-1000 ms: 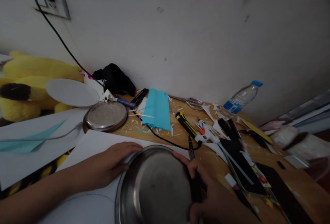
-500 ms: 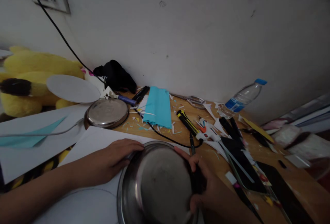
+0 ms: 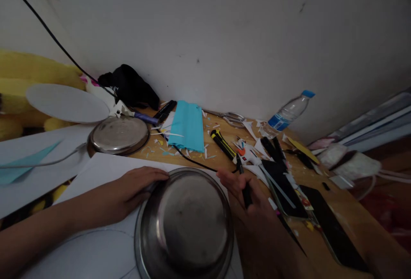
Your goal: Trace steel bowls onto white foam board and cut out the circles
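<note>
Head view: the left forearm enters from the left edge, and the left hand (image 3: 133,189) lies palm down, its fingers unclenched, extended and resting at the upper left rim of an overturned metal bowl (image 3: 192,219). The right hand (image 3: 245,200), with fingers bent, grasps a black pen (image 3: 246,191), its narrow end pointing up and away from the person; whether these fingers touch the bowl cannot be told. The bowl sits base up between the two hands, on a white sheet (image 3: 93,253), with its rim just beside the right fingers. A faint curved line (image 3: 107,230) crosses the sheet left of the bowl. Beyond the right hand lie a glue gun (image 3: 250,154) and a yellow-and-black cutter (image 3: 222,145).
</note>
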A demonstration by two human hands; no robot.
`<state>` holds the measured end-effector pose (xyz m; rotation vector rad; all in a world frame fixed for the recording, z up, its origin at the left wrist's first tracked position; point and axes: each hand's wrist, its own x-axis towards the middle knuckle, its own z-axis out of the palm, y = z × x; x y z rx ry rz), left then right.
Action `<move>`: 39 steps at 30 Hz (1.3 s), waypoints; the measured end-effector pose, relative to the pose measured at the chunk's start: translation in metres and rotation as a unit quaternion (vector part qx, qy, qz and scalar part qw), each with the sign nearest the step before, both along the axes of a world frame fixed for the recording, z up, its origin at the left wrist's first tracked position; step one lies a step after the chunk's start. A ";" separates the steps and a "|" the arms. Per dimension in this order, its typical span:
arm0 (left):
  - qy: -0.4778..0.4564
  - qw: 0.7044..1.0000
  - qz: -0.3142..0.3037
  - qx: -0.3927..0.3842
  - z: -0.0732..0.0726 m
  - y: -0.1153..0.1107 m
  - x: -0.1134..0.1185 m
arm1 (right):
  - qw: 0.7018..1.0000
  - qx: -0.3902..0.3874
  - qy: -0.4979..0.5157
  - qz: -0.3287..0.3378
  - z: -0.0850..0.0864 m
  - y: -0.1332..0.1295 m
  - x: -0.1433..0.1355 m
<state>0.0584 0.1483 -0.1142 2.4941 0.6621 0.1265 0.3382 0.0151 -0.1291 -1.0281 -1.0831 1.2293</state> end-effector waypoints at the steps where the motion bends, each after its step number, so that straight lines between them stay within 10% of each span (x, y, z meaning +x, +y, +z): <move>1: 0.001 1.000 0.000 -0.003 0.000 0.000 0.000 | 1.000 0.010 0.004 -0.024 0.000 0.001 0.000; 18: -0.028 0.999 0.001 -0.042 -0.013 0.005 -0.006 | 0.995 -0.026 -0.100 -0.015 -0.003 0.000 -0.001; 28: -0.071 0.992 -0.092 0.046 0.030 -0.024 0.005 | 0.997 -0.067 -0.029 -0.031 0.001 0.007 -0.003; 35: -0.032 0.988 -0.122 0.089 0.035 -0.032 0.010 | 0.980 -0.040 -0.058 -0.185 0.022 0.006 -0.023; 39: -0.006 0.986 -0.124 0.113 0.035 -0.039 0.010 | 0.973 0.013 -0.160 -0.163 0.043 0.032 -0.026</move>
